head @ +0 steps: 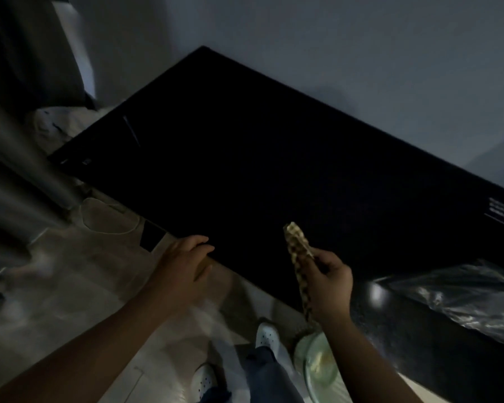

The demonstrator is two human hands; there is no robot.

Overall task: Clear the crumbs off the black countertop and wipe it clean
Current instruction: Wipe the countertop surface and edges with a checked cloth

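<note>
The black countertop [274, 158] fills the middle of the head view, slanting from upper left to lower right; it is too dark to make out any crumbs on it. My left hand [184, 266] rests on its near edge with the fingers lying over the top. My right hand [329, 283] grips a patterned, spotted cloth [298, 257] that is bunched into a long strip, one end sticking up above the counter's near part and the other hanging below my fist.
A crinkled clear plastic bag [463, 295] lies on the counter at the right. A pale green glass bowl [317, 365] sits low by my right forearm. Metal legs [21, 199] stand at left. White shoes [266, 337] and pale floor show below.
</note>
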